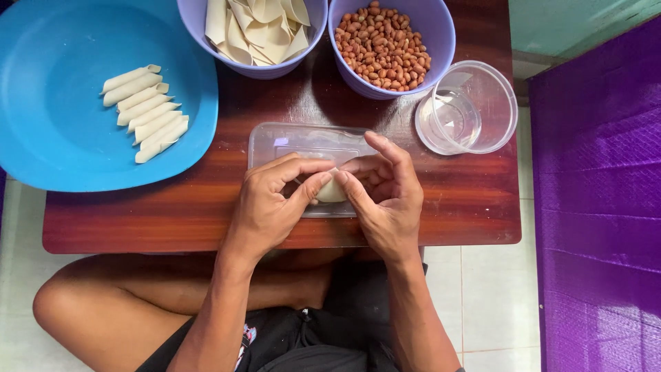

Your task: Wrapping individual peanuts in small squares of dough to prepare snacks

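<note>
A single head-worn camera looked almost straight down onto a low wooden table [447, 207], close enough that the tabletop filled most of the frame's width. The table's far edge lay past the top of the picture, its near edge ran across the middle, and below that edge the wearer's own folded legs and lap showed. Left of the table a blue tray [41, 103] overhung it; right of the table hung purple cloth [599, 207]. No second view existed.
</note>
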